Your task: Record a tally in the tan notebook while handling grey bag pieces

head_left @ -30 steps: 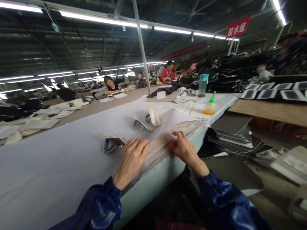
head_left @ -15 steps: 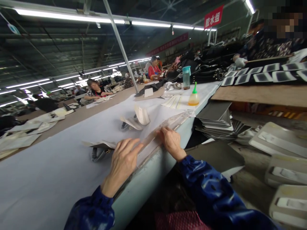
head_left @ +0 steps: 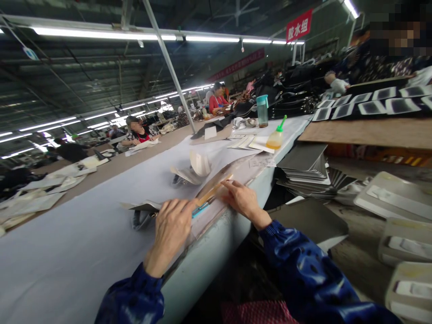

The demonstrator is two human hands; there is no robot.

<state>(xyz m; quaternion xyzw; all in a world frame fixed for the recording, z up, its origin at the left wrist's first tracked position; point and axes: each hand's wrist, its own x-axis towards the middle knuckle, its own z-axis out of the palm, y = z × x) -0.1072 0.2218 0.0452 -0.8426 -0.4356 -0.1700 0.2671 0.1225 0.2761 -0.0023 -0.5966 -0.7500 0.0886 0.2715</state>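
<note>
I sit at the near edge of a long white-covered table (head_left: pixel 84 234). My left hand (head_left: pixel 173 225) curls its fingers over the near end of a long tan strip (head_left: pixel 213 189) that tilts up off the table edge. The fingers of my right hand (head_left: pixel 241 198) close on the strip's far end. Something blue (head_left: pixel 200 209) shows just under the strip between my hands. A folded pale leather piece (head_left: pixel 141 209) lies left of my left hand. Another folded piece (head_left: pixel 194 173) lies just beyond the strip.
A yellow glue bottle with green nozzle (head_left: pixel 276 137), a teal-lidded water bottle (head_left: pixel 262 110) and flat pale pieces (head_left: pixel 248 143) sit farther along. Grey sheets (head_left: pixel 303 168) are stacked at the right, white trays (head_left: pixel 391 198) beyond. Other people (head_left: pixel 137 130) work opposite; a gloved hand (head_left: pixel 334 83) works far right.
The strip lay flat along the table edge; now it is lifted and angled between my hands. My right hand has slid inward, and the blue thing under the strip has come into sight.
</note>
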